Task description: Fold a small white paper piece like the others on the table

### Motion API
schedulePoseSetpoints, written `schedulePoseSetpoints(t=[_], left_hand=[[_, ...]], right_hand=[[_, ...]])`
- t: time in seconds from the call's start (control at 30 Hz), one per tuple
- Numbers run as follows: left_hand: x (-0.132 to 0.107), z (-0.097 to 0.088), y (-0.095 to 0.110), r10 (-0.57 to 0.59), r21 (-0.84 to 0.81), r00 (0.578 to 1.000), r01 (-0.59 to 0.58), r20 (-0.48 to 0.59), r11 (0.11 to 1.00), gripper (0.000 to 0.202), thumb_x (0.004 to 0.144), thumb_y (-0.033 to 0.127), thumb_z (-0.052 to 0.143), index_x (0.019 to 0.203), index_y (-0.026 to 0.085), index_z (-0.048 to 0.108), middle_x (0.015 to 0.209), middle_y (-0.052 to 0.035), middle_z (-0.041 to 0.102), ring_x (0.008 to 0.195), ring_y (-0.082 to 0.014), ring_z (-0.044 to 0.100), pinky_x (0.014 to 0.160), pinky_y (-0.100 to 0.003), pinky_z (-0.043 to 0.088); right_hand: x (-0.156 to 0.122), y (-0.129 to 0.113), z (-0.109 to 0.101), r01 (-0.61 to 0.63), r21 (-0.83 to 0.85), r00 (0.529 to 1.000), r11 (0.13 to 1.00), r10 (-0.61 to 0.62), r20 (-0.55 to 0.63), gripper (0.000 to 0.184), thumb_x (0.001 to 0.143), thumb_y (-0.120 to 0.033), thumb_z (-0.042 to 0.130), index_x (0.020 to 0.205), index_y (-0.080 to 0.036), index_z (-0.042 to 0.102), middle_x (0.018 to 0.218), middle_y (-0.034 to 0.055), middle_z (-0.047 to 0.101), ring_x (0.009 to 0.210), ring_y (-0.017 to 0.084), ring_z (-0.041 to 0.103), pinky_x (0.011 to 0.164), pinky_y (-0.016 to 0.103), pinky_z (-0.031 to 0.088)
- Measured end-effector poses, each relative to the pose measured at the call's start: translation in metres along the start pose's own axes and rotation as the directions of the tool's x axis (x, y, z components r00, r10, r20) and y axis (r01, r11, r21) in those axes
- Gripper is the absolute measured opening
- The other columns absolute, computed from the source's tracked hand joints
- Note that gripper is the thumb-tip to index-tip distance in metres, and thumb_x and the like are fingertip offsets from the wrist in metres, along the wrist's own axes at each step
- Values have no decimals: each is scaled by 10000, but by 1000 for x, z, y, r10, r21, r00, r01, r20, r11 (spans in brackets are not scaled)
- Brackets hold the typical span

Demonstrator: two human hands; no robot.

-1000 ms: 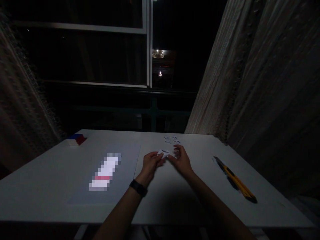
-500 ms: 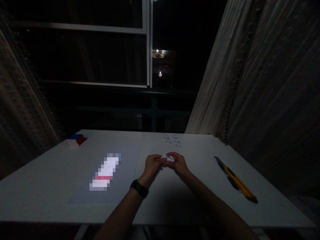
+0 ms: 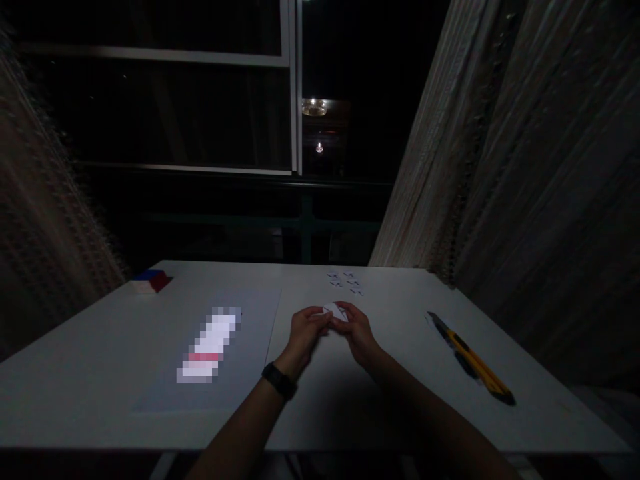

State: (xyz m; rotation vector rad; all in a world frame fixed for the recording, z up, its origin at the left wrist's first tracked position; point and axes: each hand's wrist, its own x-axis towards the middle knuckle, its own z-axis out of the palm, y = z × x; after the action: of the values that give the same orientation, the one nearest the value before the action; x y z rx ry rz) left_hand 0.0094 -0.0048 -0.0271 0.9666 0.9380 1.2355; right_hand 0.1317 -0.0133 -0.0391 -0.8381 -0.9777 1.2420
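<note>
Two patterned curtains hang at the sides, a left curtain [image 3: 45,187] and a right curtain [image 3: 500,147], with a dark window [image 3: 200,113] between them. Below stands the white bench [image 3: 415,310]. On its left half a large pale sheet [image 3: 250,353] lies flat, and on that sits a bright strip [image 3: 210,337], blurred into blocks, with a reddish band across it. Toward the right edge a yellow and black cutter [image 3: 474,361] lies slantwise, well apart from the hands.

The left hand [image 3: 306,330] and right hand [image 3: 359,332] meet near the middle of the bench. Each grip is closed to a narrow pinch, thumb and fingers on the same piece of paper. A blue, red and white block [image 3: 150,281] rests near the far left corner. A black wristband [image 3: 280,380] circles the left wrist.

The small white paper [image 3: 334,311] sits between the two grips, at the fingertips, its edges partly covered. Just beyond it lie five smaller marked scraps [image 3: 353,283], grouped closely.
</note>
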Motion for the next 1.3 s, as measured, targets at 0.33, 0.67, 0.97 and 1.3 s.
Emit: schedulePoseSetpoints(t=[0.33, 0.67, 0.97, 1.3], left_hand=[[4, -7, 4, 41, 73, 999, -39, -23, 997, 295, 506, 273, 753, 675, 71, 620, 548, -59, 615, 457, -115, 560, 461, -210, 426], [-3, -8, 13, -40, 141, 997, 31, 59, 989, 266, 509, 265, 762, 602, 81, 594, 519, -44, 593, 476, -119, 578, 452, -190, 436], [-2, -15, 14, -103, 136, 990, 90, 98, 987, 275, 534, 289, 751, 670, 95, 612, 583, -50, 617, 511, -119, 587, 497, -215, 480], [-2, -9, 13, -18, 163, 998, 8, 58, 987, 292, 520, 344, 737, 594, 87, 622, 500, -36, 579, 455, -96, 518, 456, -204, 399]], right_hand=[[12, -17, -16, 88, -190, 981, 978, -52, 188, 310, 744, -448, 539, 944, -213, 560, 856, 43, 584, 697, 155, 550, 588, 272, 426], [12, -18, -17, 160, -355, 934, 921, -25, 357, 259, 716, -429, 590, 705, -182, 515, 574, -45, 464, 483, 84, 417, 458, 208, 317], [11, -20, -19, 131, -349, 934, 928, 3, 357, 243, 676, -377, 644, 717, -155, 551, 574, -31, 509, 492, 86, 459, 471, 215, 343], [9, -22, -12, 128, -413, 960, 902, -8, 279, 287, 664, -444, 619, 663, -168, 540, 515, -45, 496, 468, 92, 448, 468, 225, 343]])
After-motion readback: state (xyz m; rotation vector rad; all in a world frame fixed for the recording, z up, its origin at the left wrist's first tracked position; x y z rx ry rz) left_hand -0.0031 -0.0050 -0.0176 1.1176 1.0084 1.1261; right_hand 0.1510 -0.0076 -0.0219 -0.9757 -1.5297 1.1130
